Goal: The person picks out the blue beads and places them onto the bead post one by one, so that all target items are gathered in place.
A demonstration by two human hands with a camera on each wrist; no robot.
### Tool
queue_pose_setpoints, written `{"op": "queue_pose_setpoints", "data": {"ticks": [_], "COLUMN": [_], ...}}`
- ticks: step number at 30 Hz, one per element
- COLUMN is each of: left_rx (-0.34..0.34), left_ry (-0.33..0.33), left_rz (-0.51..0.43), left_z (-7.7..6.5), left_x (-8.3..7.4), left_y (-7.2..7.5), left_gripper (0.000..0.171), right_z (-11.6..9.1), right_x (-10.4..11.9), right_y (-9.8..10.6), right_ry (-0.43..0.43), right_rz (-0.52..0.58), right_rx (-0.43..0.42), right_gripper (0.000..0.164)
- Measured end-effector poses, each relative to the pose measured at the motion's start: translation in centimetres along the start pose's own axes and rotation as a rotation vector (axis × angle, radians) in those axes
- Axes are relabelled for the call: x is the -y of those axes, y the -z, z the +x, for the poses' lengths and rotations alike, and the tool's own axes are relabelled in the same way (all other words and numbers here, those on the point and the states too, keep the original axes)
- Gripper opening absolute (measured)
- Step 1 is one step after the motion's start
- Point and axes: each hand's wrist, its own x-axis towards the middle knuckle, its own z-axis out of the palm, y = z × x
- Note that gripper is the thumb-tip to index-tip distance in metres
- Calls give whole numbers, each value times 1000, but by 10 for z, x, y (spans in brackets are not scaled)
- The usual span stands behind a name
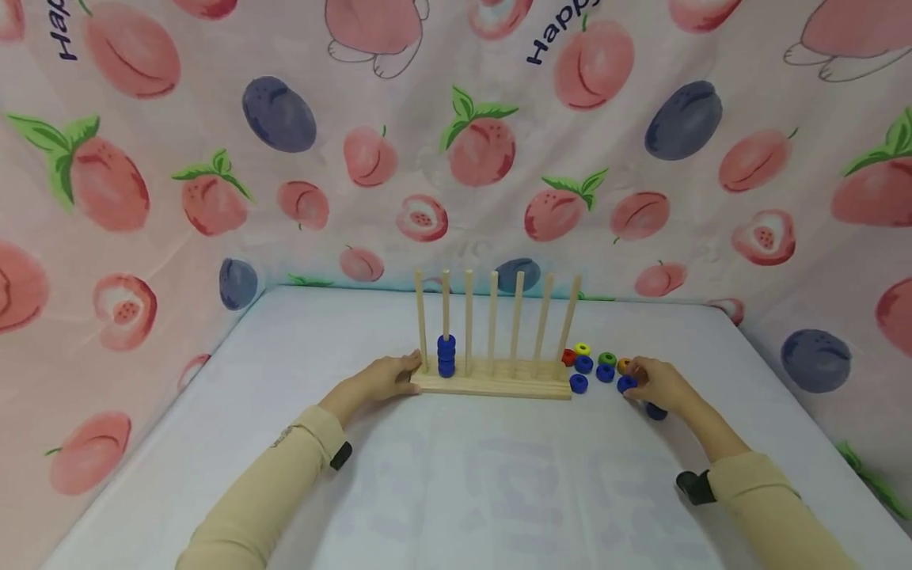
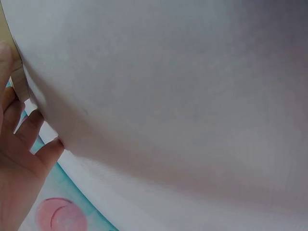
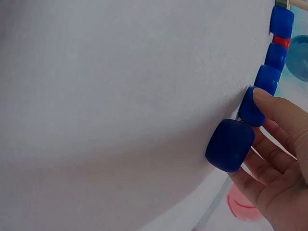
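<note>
A wooden stand with several upright pegs [image 1: 492,388] stands on the white table. Stacked on its second peg from the left are blue beads [image 1: 446,356]. My left hand [image 1: 381,378] holds the stand's left end, its thumb in front; in the left wrist view the wood's end [image 2: 19,82] shows between thumb and fingers. Right of the stand, my right hand [image 1: 659,385] pinches a blue bead [image 3: 251,107] between thumb and fingers, at table level. Another blue bead [image 3: 230,145] lies close under that hand, nearer the camera.
Loose beads lie between the stand and my right hand: a red one [image 1: 568,357], a yellow one [image 1: 583,348], a green one [image 1: 607,359], an orange one [image 1: 624,365] and several blue ones [image 1: 579,384]. A fruit-patterned cloth [image 1: 456,214] hangs behind the table.
</note>
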Motion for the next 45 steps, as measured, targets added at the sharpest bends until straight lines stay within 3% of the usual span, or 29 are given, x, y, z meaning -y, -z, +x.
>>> {"op": "queue_pose_setpoints", "data": {"ticks": [9, 24, 33, 45], "left_rx": [5, 15, 15, 15], "left_ry": [-17, -32, -38, -28], "left_rz": [-16, -15, -25, -7], "left_z": [2, 4, 4, 0], "left_x": [-1, -2, -3, -3], "left_y": [-1, 1, 2, 7], "left_gripper": [63, 64, 64, 64], "right_z": [1, -3, -7, -3], "right_x": [-5, -4, 3, 22], "right_y": [0, 6, 6, 2], "right_ry": [-19, -32, 8, 156], "right_rz": [-45, -15, 18, 104], "right_rx": [16, 41, -50, -195], "right_gripper": [35, 34, 36, 31]}}
